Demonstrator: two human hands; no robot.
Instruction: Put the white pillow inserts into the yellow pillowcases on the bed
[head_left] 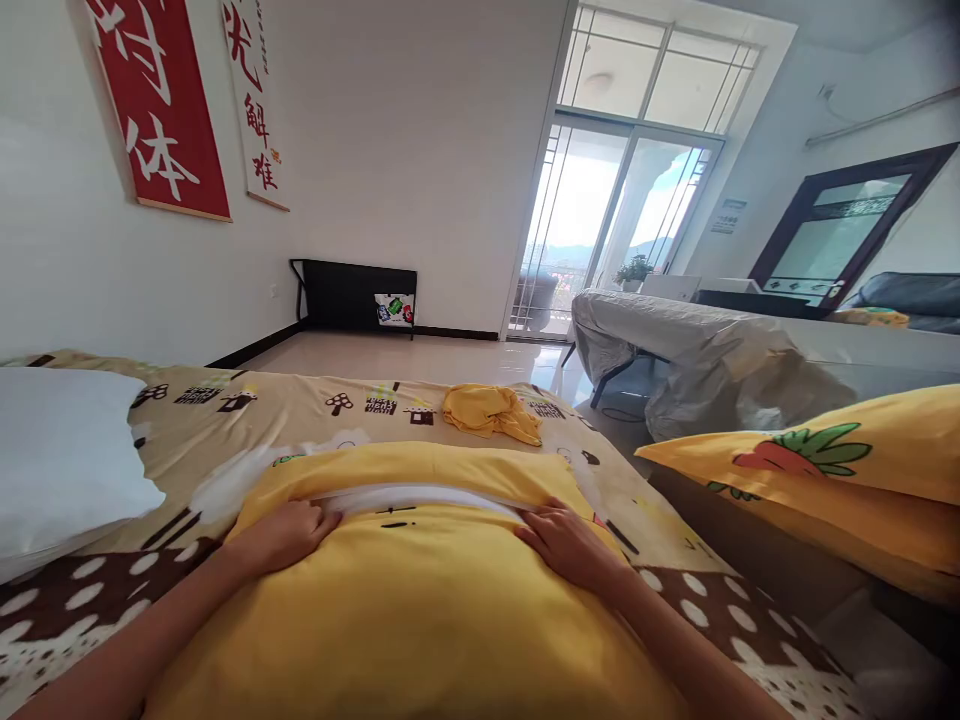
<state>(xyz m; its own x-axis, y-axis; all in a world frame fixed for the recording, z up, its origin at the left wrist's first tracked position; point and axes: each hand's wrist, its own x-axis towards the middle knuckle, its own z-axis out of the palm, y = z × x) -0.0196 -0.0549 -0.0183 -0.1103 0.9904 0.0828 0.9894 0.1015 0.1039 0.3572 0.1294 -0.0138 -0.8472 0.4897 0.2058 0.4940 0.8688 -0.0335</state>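
A yellow pillowcase (442,610) with a plump pillow inside lies in front of me on the bed. Its opening runs across the far end, and a strip of the white pillow (420,495) shows in the gap. At the left end of the gap, my left hand (296,530) is closed on the pillowcase's edge. My right hand (562,540) grips the edge at the right end, fingers curled over the fabric. Beyond the pillow lies a crumpled yellow cloth (491,412).
A bare white pillow (67,450) rests at the left on the patterned bedsheet (300,400). To the right is a yellow pillow with a carrot print (825,460). Farther off stand a plastic-covered table (690,340) and a black panel (345,295) against the wall.
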